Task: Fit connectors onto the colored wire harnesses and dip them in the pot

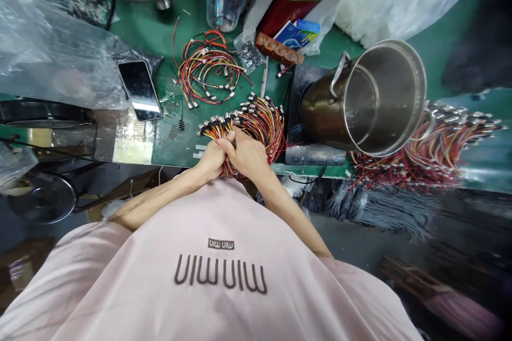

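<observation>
green workbench [138, 24], lower centre: left hand [210, 161] and right hand [247, 154] together, clamped on wire bundle [262, 130]; connector ends [212, 127] fanned clear of grip, hold firm mid-bundle.

My green workbench [138, 29] is crowded: a phone [140, 90] on clear plastic sheeting [56, 53] at left, a loose tangle of red-and-yellow wire harnesses [208, 69] mid-bench, a clear plastic cup [224, 5] farther off, and, to my right, a steel pot [360, 98] — big and shiny.

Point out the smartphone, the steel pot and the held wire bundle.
Smartphone [140, 90], head view, on its screen.
Steel pot [384, 96], head view, on its inner wall.
Wire bundle [260, 130], head view, on its wires.
</observation>
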The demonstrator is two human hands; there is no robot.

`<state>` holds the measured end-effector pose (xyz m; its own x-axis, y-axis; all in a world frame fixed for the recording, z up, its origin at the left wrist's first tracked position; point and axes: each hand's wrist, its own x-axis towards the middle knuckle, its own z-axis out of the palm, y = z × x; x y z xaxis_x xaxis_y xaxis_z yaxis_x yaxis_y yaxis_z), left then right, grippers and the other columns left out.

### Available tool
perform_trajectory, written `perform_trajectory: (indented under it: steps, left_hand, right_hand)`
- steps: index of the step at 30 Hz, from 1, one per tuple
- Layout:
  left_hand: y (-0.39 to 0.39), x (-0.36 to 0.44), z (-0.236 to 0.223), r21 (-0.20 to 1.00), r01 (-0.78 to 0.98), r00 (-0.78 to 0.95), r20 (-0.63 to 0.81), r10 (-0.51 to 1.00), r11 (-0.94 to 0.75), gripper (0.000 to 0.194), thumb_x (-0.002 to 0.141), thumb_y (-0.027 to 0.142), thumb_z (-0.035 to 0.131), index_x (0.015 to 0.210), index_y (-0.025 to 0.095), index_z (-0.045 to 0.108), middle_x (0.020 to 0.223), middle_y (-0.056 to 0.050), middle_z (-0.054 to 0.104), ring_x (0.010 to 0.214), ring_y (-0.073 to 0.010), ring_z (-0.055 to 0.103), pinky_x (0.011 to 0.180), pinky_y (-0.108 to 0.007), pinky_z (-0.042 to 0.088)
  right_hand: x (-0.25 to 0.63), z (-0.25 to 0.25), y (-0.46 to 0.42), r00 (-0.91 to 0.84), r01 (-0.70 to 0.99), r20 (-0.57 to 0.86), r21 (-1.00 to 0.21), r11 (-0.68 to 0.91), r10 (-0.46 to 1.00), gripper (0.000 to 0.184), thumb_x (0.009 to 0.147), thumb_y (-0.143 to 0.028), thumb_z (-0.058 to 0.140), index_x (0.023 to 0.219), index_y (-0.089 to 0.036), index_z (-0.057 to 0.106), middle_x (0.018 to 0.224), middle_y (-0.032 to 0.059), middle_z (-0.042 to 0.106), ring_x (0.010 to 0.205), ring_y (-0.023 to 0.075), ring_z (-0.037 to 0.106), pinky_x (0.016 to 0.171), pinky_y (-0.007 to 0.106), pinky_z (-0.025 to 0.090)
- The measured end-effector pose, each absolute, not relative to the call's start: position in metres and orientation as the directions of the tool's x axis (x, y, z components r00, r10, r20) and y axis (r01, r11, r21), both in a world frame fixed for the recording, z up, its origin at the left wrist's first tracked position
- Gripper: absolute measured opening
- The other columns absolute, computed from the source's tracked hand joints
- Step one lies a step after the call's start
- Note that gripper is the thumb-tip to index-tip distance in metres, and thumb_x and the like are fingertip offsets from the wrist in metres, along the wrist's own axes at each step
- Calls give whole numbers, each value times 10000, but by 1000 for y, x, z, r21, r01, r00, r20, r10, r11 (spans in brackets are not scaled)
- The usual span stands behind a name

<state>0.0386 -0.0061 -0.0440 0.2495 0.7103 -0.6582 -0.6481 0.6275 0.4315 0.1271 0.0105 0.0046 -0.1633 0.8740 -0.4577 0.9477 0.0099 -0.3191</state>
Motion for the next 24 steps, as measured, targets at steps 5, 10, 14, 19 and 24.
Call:
perform_trajectory:
  steps: [5, 10, 14, 19, 24]
  left_hand:
    - [-7, 34, -50, 379, -680, 196, -730, 655, 627, 331, 678, 354, 777, 604, 128, 546, 452, 81, 394, 419, -29, 260, 426, -204, 209]
    - [-5, 29, -45, 365, -704, 186, -733, 655, 609, 350, 696, 306, 767, 557, 142, 490, 428, 87, 373, 387, -22, 279, 410, -190, 215]
    - [-1, 26, -40, 372, -701, 162, -747, 644, 608, 369, 731, 350, 746, 553, 142, 498, 428, 73, 406, 377, -30, 333, 408, -185, 267]
    - [2, 20, -39, 419, -676, 174, -708, 684, 606, 320, 811, 396, 673, 651, 136, 577, 418, 84, 370, 367, -35, 322, 419, -177, 313]
    - [0, 18, -38, 419, -659, 216, -690, 691, 624, 302, 806, 437, 672, 778, 138, 636, 429, 105, 325, 366, -34, 281, 440, -184, 350]
  right_hand:
    - [123, 10, 7, -222, 947, -482, -313, 70, 848, 605, 973, -508, 317, 1413, -105, 417, 1304, 189, 586, 1135, 304, 608, 919, 405, 470]
    - [127, 9, 6, -269, 913, -470, -404, 66, 841, 582, 972, -468, 332, 1430, -116, 405, 1349, 184, 553, 1181, 313, 582, 961, 438, 457]
    - [138, -1, 7, -330, 785, -422, -619, -3, 844, 519, 957, -429, 396, 1405, -170, 417, 1185, 128, 659, 1033, 252, 651, 893, 388, 488]
    - [152, -24, 2, -352, 486, -349, -861, -149, 869, 428, 877, -420, 551, 1222, -171, 504, 829, 22, 685, 751, 158, 652, 727, 288, 502]
    - [151, -31, -6, -254, 475, -390, -847, -237, 885, 276, 896, -407, 498, 791, -169, 589, 666, -5, 615, 569, 103, 551, 589, 234, 445]
